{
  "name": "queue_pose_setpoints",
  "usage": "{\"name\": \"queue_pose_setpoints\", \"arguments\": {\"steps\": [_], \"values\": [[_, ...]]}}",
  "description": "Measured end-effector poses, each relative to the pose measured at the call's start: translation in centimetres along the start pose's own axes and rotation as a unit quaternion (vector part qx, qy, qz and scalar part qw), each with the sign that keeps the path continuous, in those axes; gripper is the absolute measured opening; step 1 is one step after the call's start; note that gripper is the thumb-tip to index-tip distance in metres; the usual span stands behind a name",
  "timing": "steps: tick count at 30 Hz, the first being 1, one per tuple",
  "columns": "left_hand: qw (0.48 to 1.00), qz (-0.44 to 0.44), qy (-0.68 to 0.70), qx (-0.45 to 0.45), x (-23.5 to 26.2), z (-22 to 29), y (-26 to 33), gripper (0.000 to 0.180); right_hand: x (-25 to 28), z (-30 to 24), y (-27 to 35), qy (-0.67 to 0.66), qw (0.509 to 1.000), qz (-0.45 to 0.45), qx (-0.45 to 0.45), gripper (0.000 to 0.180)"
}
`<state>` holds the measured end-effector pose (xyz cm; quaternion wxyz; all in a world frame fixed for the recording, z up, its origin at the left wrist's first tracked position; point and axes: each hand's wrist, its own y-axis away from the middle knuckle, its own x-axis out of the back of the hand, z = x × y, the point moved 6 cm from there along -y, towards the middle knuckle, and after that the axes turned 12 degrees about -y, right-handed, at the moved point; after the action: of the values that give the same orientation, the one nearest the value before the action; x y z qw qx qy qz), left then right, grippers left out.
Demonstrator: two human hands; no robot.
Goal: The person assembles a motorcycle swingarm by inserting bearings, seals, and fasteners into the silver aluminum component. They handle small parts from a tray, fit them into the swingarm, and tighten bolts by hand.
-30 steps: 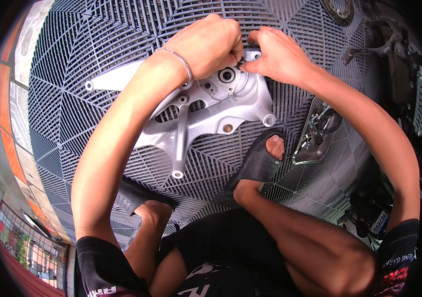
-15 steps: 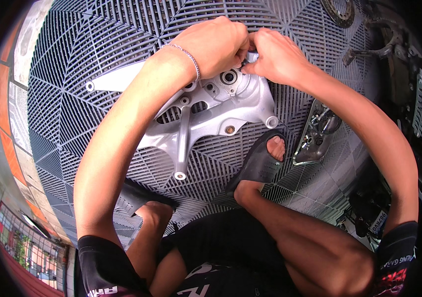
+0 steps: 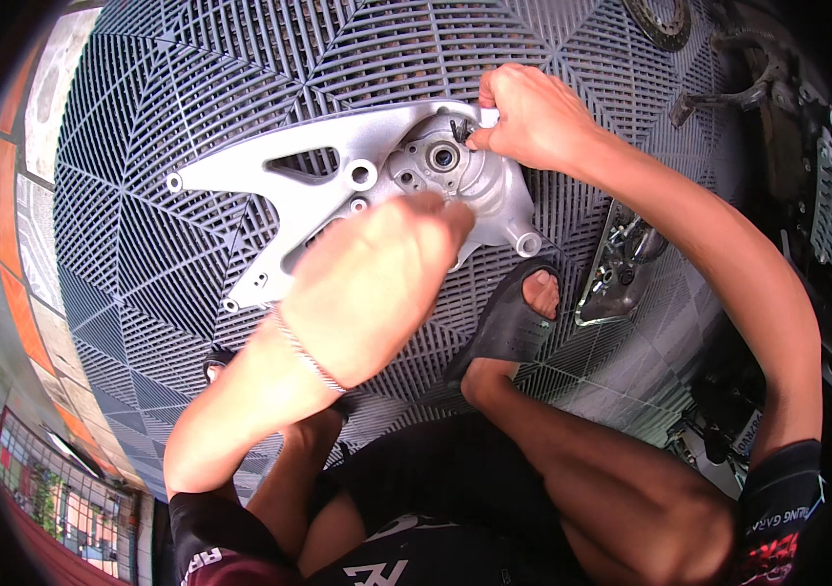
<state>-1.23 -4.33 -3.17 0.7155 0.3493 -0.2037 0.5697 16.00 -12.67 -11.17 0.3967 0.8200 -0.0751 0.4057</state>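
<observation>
A silver cast-metal swingarm-like casting lies on the grey floor in front of me, with long arms to the left and a round housing with a bearing hole at its right. My right hand is closed on the casting's upper right corner, thumb on the near side. A small black piece pokes out beside the thumb; its kind is unclear. Over the near part of the casting hovers my left hand, smeared by motion, a chain bracelet at its wrist. Its fingers look curled, but whether they hold anything is hidden.
Grey slatted floor tiles spread beneath everything. My sandalled foot is close to the casting's near right corner. Right of it sits a metal tray with small parts. A brake disc and dark motorcycle parts stand farther right.
My left hand has come away from the right hand and moved down toward me, uncovering the casting's upper part. My right hand stays at the corner.
</observation>
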Motion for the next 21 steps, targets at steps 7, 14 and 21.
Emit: {"name": "queue_pose_setpoints", "arguments": {"steps": [7,14,21], "values": [[0.947,0.049,-0.317,0.013,-7.1,-2.3,-0.8,0.021,0.0,-0.3,-0.2,-0.006,0.999,-0.028,-0.02,0.053],[0.956,0.043,-0.291,0.002,-7.0,-3.5,-1.0,0.027,0.1,0.4,0.1,-0.029,0.999,-0.02,-0.041,0.055],[0.962,0.05,-0.267,0.004,-7.3,-3.7,-0.5,0.036,-0.2,0.9,0.2,-0.047,0.998,0.002,-0.038,0.053]]}}
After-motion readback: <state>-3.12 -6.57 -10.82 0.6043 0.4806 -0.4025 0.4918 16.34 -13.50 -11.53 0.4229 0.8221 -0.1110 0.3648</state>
